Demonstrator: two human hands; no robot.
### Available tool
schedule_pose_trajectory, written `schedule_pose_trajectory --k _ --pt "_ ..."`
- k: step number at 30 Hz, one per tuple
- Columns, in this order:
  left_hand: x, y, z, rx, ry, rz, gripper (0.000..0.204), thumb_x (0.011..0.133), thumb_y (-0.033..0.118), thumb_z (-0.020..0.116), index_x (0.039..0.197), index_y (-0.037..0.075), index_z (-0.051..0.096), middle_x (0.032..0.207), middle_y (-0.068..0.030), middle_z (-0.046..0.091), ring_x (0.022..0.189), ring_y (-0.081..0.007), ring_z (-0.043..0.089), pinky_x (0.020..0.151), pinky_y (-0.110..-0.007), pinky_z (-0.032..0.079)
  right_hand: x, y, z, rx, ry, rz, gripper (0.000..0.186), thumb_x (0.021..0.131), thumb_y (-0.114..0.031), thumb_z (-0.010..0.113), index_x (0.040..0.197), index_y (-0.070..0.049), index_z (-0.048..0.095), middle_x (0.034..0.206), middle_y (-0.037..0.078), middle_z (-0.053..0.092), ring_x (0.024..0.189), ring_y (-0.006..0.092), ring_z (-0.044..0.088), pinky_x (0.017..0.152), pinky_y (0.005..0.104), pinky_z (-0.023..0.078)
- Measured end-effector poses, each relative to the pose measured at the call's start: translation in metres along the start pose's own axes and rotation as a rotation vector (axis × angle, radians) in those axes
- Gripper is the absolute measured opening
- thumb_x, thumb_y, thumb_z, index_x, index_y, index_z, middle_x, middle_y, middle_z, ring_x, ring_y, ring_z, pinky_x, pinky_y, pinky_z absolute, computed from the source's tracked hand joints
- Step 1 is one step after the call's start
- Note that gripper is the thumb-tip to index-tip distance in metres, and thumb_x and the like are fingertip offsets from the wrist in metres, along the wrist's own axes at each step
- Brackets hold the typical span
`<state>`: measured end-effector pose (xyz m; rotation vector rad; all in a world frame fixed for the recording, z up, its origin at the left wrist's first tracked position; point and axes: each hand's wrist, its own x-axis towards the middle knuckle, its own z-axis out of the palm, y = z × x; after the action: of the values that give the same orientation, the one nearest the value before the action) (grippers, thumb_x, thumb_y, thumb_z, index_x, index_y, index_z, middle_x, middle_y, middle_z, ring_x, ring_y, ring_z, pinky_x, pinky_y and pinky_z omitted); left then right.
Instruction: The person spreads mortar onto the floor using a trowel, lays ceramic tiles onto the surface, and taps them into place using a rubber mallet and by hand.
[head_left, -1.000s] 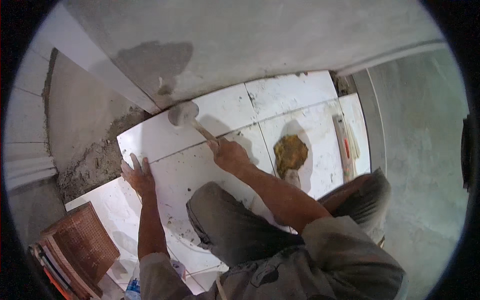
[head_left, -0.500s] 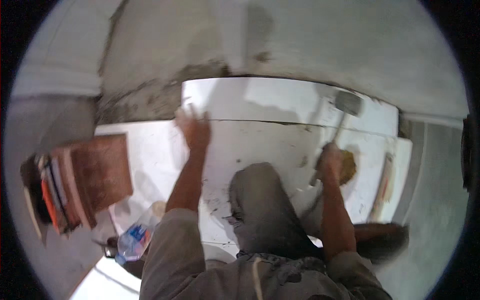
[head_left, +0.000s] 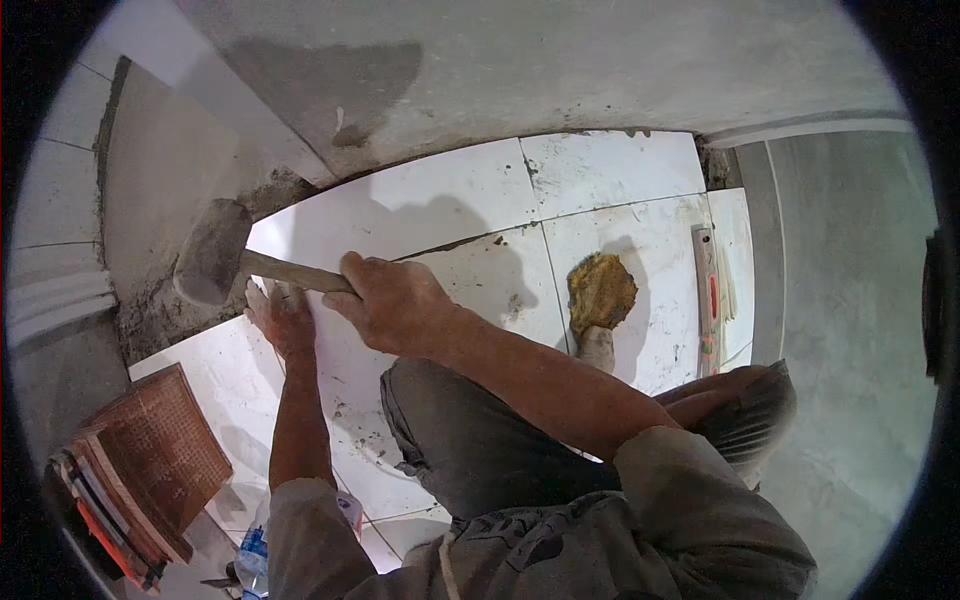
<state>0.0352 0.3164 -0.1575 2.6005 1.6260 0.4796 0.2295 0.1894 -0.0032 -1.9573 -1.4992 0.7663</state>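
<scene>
**Mallet over the tile edge**

Our right hand (head_left: 395, 300) has its fingers clenched round the wooden handle of the mallet (head_left: 213, 252), whose head hangs left of them. Just below, our left hand (head_left: 285, 318) seems to lie flat, fingers spread, on the white tile (head_left: 440, 210)

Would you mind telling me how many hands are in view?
2: the left hand flat on the white tile, the right hand gripping the mallet.
</scene>
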Motion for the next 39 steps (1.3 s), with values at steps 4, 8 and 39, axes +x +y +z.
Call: schedule_pose_trajectory --k 4,8,39 --pt "0.003 0.004 0.000 0.061 -0.040 -0.019 0.058 0.088 0.043 0.046 0.128 0.002 0.039 0.128 -0.0302 0.037 0.122 -0.0438 0.032 0.100 -0.057 0.022 0.004 0.024 -0.021 -0.101 -0.260 0.595 0.035 0.091 -0.032 0.042 0.098 0.003 0.045 0.078 0.021 0.060 0.077 0.0348 0.061 0.069 0.0432 0.049" --pt "0.006 0.009 -0.006 0.037 -0.062 -0.038 0.058 0.088 0.044 0.046 0.128 0.002 0.041 0.129 -0.0309 0.036 0.121 -0.0446 0.033 0.101 -0.056 0.021 -0.019 0.026 -0.012 -0.172 -0.116 0.452 0.037 0.092 -0.033 0.039 0.101 0.003 0.045 0.074 0.015 0.060 0.073 0.0308 0.063 0.065 0.0416 0.051" --pt "0.007 0.025 -0.016 0.038 -0.069 -0.089 0.055 0.088 0.035 0.047 0.128 -0.001 0.037 0.130 -0.0296 0.033 0.123 -0.0422 0.029 0.103 -0.055 0.018 -0.073 0.120 -0.004 0.792 0.449 1.019 0.043 0.091 -0.043 0.040 0.073 -0.005 0.049 0.053 0.003 0.044 0.040 0.0161 0.045 0.035 0.0318 0.037"
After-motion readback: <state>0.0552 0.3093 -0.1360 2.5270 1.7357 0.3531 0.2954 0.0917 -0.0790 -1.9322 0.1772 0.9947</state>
